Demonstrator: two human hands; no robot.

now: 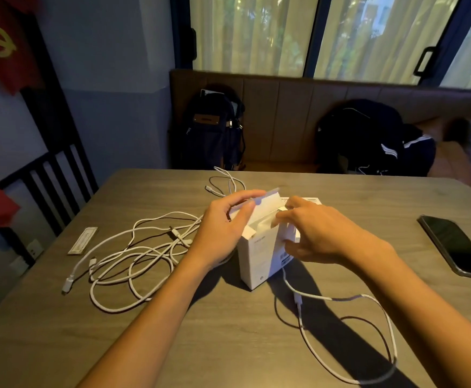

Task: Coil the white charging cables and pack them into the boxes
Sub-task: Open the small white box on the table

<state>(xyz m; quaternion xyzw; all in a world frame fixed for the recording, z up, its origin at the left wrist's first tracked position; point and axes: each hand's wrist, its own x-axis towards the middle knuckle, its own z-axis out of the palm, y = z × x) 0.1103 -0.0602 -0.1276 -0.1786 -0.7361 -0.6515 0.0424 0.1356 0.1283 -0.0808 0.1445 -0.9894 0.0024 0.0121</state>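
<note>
Nearest us, below our right hand, a cable loop (298,302) lies on the table (228,337). Between our hands a white box (258,259) stands upright, top open. Our left hand (220,229) pinches its raised flap with curled fingers. Our right hand (322,232) curls round the box's right side and mouth. Left of the left hand lies a cable tangle (177,233), and right of the right hand a phone (458,247). Beyond the hands lies another cable (210,189).

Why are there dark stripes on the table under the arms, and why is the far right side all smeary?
Head view: the stripes are shadows of the arms and the box on the table; head view: the room is dim, with pale light at the windows; head view: the far right edge is blurred, and the wide lens bends straight lines.
</note>
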